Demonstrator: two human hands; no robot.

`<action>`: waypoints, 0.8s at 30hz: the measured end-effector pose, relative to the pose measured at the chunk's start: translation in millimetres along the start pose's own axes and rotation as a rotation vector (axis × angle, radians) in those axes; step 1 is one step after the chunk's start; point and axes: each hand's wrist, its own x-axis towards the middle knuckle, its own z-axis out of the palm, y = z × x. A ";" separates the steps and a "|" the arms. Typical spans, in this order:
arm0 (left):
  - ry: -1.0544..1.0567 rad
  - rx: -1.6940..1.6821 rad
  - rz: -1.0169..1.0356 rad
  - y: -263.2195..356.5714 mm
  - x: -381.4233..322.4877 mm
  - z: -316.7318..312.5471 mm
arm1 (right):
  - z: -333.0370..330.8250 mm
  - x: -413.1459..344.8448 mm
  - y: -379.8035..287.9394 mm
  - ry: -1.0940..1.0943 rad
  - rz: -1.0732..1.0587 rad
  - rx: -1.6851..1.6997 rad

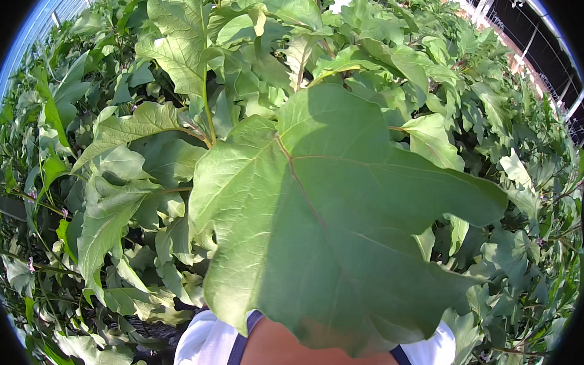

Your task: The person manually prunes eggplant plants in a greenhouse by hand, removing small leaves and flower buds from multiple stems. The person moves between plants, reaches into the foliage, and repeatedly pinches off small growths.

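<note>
Neither of my hands is in view. A large lobed leaf [340,210], apparently from an eggplant plant, spreads close before me and hides the middle of the scene. Its left part is sunlit and the rest lies in shade. Below it shows my white top with a dark blue neckline [238,350], partly covered by the leaf's lower edge. To the left, a toothed leaf [104,227] hangs beside the big one. Above that, a paler leaf [178,42] rises on a yellow-green midrib.
Dense foliage [506,258] surrounds me on both sides. Small purple flowers [31,265] dot the left side. White posts [576,105] stand before a dark area at the upper right, beside a strip of reddish ground [502,37]. Pale ribbed sheeting [37,25] lines the upper left.
</note>
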 end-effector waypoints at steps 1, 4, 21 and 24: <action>0.035 -0.025 -0.078 1.2 2.0 2.0 | -5.2 2.1 -2.1 -0.017 -0.028 0.013; 0.108 -0.010 -0.233 4.7 2.6 5.7 | -19.1 6.2 -4.8 -0.071 -0.109 0.047; 0.187 -0.181 -0.333 8.6 -13.0 -9.9 | -48.0 38.9 26.3 -1.550 -0.517 0.289; 0.199 -0.234 -0.355 4.4 -12.5 -19.2 | -22.5 0.2 92.6 -1.600 -0.468 0.247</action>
